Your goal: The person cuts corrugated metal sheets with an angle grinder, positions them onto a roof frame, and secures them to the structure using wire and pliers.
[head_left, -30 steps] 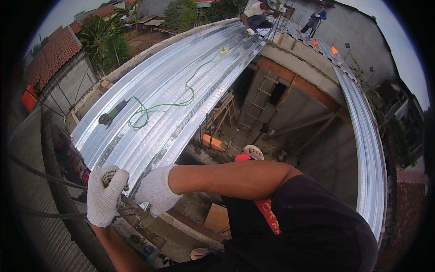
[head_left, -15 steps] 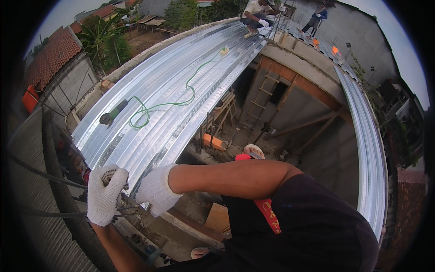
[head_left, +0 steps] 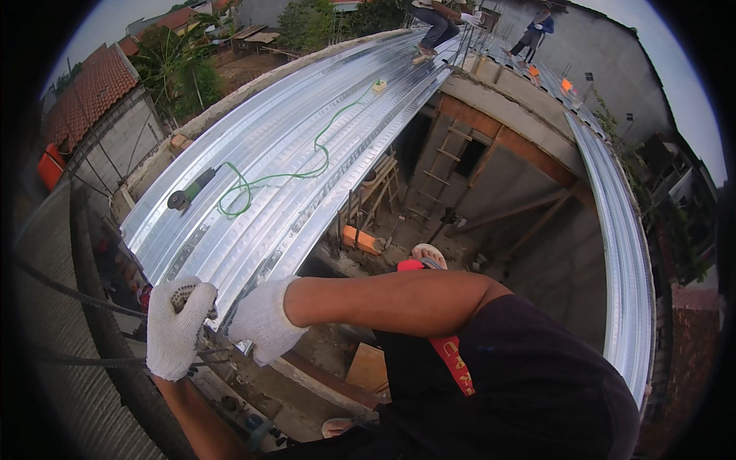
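Long silvery corrugated metal decking sheets [head_left: 253,207] lie side by side over the structure. Both my hands wear white knitted gloves and are at the near end of the rightmost sheet. My left hand [head_left: 179,326] is closed at the sheet's end corner, its fingers curled and dark grip dots showing on them. Just to its right, my right hand [head_left: 267,322] is closed over the sheet's edge; its fingertips are hidden underneath. A green angle grinder [head_left: 192,190] rests on the decking left of centre, its green cord [head_left: 295,176] looping to a pale socket block [head_left: 379,87].
Right of the decking is a deep open gap with a wooden ladder [head_left: 441,172] and an orange block [head_left: 360,239] below. Another decking strip [head_left: 617,253] runs along the right. A co-worker [head_left: 438,29] stoops at the far end; another person [head_left: 533,34] stands farther right. Rebar rods [head_left: 84,299] jut out left.
The co-worker at the far end has risen from a crouch to a stooped stance. My hands stay at the sheet's end, with hardly any movement.
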Demonstrator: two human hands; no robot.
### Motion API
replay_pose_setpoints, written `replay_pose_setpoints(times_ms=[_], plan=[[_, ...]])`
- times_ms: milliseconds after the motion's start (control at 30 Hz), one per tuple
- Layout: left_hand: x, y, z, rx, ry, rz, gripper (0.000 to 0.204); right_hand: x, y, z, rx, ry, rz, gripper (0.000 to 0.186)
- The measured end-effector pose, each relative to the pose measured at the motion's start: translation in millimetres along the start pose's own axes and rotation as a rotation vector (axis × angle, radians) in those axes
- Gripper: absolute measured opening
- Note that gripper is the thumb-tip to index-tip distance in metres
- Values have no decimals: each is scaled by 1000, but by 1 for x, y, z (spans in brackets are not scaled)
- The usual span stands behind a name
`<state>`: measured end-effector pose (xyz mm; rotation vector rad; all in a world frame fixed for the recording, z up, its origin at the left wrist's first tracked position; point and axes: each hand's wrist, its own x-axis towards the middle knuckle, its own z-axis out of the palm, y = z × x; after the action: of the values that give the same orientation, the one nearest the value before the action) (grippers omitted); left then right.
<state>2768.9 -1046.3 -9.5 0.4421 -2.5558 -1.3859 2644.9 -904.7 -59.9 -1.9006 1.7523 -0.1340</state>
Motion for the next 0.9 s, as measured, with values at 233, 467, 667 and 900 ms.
replay_pose_setpoints(times_ms=[233,467,667,900], plan=[[0,-2,2,-42,11,19,40,-3,-2,-3,4,-4,4,48],[0,-2,1,-45,8,4,40,1,0,-1,0,0,-2,48],[0,-3,2,-58,17,16,40,1,0,0,0,7,1,48],[2,-15,1,-54,5,59,35,3,1,1,12,13,-11,48]])
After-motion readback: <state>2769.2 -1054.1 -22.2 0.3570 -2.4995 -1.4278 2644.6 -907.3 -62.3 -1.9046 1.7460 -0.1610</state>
